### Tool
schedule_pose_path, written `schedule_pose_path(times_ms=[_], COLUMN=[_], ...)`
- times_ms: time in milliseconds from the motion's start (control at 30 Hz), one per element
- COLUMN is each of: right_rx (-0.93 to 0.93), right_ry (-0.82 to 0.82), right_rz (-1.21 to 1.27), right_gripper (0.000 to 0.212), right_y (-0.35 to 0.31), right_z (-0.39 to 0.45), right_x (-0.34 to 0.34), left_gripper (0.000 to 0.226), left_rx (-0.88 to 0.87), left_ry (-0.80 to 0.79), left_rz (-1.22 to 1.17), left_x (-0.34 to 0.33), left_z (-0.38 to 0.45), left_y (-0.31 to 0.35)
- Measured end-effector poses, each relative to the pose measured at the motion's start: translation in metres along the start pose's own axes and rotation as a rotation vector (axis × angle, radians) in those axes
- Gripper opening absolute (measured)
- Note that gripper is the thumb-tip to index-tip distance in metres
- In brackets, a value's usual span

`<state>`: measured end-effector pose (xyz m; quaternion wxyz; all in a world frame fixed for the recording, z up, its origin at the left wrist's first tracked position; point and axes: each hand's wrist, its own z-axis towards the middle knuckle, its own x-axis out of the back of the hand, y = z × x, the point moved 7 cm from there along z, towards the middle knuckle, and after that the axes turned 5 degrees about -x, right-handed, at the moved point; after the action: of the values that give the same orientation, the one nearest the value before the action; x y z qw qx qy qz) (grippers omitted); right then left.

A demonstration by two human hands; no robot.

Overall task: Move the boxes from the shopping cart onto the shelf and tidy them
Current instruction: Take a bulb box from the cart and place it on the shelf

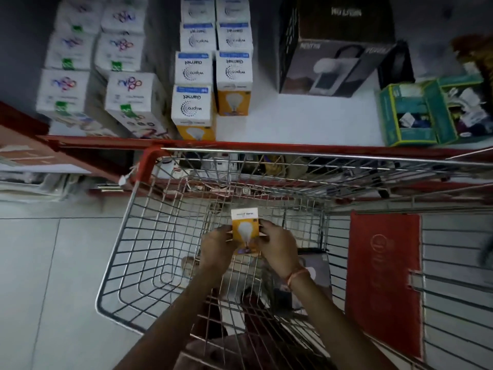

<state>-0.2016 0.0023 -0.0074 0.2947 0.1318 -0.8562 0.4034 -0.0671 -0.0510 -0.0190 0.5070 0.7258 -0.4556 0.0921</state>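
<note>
Shelf [306, 121] up top, bulb boxes lined up on it. Cart [149, 236] parked against shelf edge. Left hand [214, 243] and right hand [276, 243] inside cart, fingers clamped on either side of one box [245, 231].

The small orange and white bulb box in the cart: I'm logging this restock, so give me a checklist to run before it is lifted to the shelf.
1. Small orange and white bulb box gripped on both sides: ok, left hand and right hand hold it.
2. Box above the wire shopping cart rim: not ok.
3. Free space on the white shelf: ok, beside the shorter row of matching bulb boxes.
4. Existing rows tidy: ok.
5. Other boxes left in cart: cannot tell, too dark.
</note>
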Motion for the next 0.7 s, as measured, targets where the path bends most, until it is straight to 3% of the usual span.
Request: schedule_pose_path(times_ms=[100, 167, 333, 433, 533, 700], right_rx=[0.042, 0.057, 0.337, 0.417, 0.409, 0.276], right_ry=[0.043, 0.120, 0.535, 0.686, 0.721, 0.584], right_rz=[0.026, 0.026, -0.021, -0.002, -0.020, -0.123], right_gripper=[0.041, 0.042, 0.038, 0.039, 0.032, 0.026], right_y=[-0.021, -0.035, -0.105, -0.137, -0.152, -0.139], right_z=[-0.018, -0.027, -0.046, -0.034, -0.003, 0.047], right_x=[0.023, 0.043, 0.109, 0.132, 0.138, 0.122], left_gripper=[0.025, 0.028, 0.021, 0.028, 0.033, 0.038], left_rx=[-0.067, -0.174, -0.411, -0.487, -0.497, -0.380], left_ry=[0.050, 0.164, 0.512, 0.638, 0.655, 0.552], left_rz=[-0.025, -0.017, 0.012, 0.020, 0.080, 0.279], left_x=[0.024, 0.043, 0.100, 0.125, 0.134, 0.121], left_z=[-0.019, -0.031, -0.048, -0.028, 0.002, 0.042], left_y=[0.026, 0.051, 0.128, 0.160, 0.173, 0.165])
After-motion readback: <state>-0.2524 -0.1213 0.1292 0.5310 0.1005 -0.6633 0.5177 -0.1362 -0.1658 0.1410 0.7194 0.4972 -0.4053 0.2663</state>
